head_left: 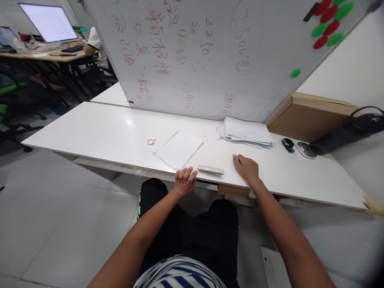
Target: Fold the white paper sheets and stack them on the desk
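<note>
My left hand (183,181) rests on the front edge of the white table (99,132), fingers curled over the edge and holding nothing, just below a small stack of white paper (179,149). A beige stapler (210,170) lies flat between my hands, close to my left fingertips. My right hand (246,168) lies palm down on the table to the right of the stapler, fingers loosely bent and holding nothing. A small white clip-like object (151,141) sits left of the paper.
A whiteboard (210,52) with red writing and magnets leans on the table's back. A pile of papers (244,133), a dark small device (288,144), a mouse (305,149) and a cardboard box (312,116) lie at right. Another person sits at a far desk with a monitor (49,22).
</note>
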The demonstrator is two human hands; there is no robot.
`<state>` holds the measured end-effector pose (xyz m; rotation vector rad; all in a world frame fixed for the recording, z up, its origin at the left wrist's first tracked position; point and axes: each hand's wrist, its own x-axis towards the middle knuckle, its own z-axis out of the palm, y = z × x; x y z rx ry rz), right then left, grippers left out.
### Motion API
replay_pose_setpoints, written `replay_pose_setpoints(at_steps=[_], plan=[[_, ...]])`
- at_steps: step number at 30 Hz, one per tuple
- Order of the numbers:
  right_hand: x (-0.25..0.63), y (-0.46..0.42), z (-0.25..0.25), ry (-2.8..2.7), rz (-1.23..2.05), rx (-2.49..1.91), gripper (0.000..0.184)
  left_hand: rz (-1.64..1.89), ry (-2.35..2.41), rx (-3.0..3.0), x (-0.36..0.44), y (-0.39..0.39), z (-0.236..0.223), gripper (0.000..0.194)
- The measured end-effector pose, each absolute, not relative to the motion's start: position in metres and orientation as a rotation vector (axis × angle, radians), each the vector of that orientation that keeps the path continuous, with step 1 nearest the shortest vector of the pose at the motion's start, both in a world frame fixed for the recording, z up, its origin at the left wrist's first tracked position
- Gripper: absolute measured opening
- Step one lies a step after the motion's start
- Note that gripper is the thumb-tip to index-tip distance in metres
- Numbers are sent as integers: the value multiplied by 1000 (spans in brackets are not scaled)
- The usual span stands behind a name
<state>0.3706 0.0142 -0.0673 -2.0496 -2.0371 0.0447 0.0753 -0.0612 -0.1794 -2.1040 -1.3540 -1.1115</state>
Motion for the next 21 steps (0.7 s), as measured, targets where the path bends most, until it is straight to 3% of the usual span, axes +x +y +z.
replay_pose_setpoints(at_steps=[7,14,21], plan=[[366,16,-64,-1977,63,-2123,47,-968,-1495,-2292,72,-82,-144,47],[366,14,-64,-1983,28,-2119,45,-1150,-1693,-2069,60,-105,-87,33],[366,13,-64,-1973,52,-2113,46,-806,-1958,-2300,22,-77,-70,33]])
